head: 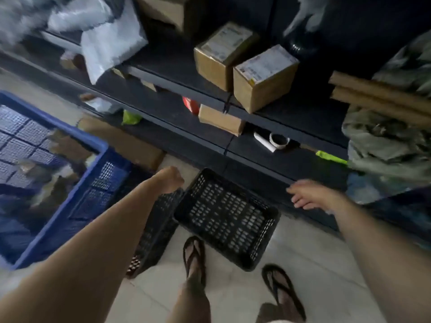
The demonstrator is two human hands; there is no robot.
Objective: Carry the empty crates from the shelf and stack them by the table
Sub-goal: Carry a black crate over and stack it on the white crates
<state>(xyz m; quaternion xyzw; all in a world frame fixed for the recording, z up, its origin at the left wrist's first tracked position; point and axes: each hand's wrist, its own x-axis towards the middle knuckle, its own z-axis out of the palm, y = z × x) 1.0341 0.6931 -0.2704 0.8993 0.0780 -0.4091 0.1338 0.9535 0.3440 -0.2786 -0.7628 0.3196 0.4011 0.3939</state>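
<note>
A black perforated crate [227, 217] hangs low over the tiled floor in front of the dark shelf [177, 136], tilted, with nothing inside. My left hand [171, 179] grips its near left rim, fingers curled over the edge. My right hand [310, 194] hovers to the crate's right with fingers spread, touching nothing. A large blue crate [77, 183] stands at the left with blurred items inside it.
Cardboard boxes [263, 78] sit on the upper shelf, with a tape roll [278, 139] and small parcels on the lower one. Cardboard tubes [377, 99] and a camouflage bundle [387, 141] crowd the right. My feet in flip-flops [194, 259] stand just behind the black crate.
</note>
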